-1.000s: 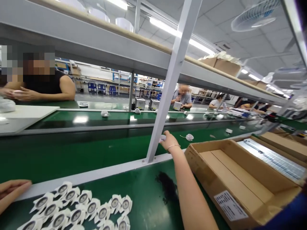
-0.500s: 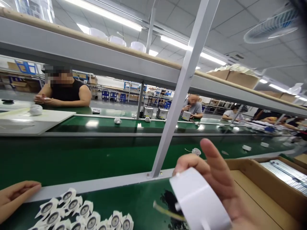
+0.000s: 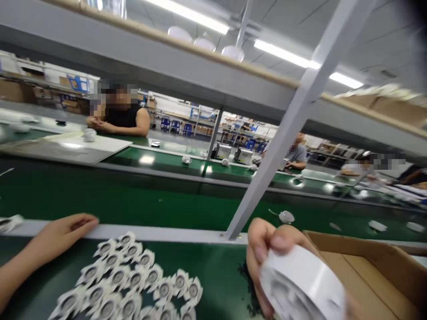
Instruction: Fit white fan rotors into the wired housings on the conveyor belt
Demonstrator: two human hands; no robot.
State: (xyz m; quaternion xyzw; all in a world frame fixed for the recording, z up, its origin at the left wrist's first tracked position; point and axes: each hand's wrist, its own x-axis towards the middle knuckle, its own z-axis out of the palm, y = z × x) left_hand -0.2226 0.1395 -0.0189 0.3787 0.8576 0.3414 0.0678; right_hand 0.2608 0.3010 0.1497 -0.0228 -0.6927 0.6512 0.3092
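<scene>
The right hand (image 3: 265, 249) is close to the camera, low and right of centre, with its fingers curled around a round white plastic part (image 3: 302, 284), gripping it by the rim so that the hollow side faces the camera; the part is blurred, so finer detail cannot be told. It is held in the air above the green mat (image 3: 220, 275), just beside the near left corner of an open cardboard box (image 3: 383, 262). The left hand (image 3: 63, 231) lies flat and open on the white rail (image 3: 160, 232) at the far edge of the mat, grasping nothing. Between the two hands, a cluster of small white pieces (image 3: 140, 280) with dark round centres is spread on the mat, near the left hand but not touching it. A slanted white post (image 3: 283, 146) rises from the rail. Beyond it runs a green belt (image 3: 133, 200), where a small white piece with a wire (image 3: 286, 217) lies. Across the belt a person in a black top (image 3: 123, 118) leans on the far bench.
</scene>
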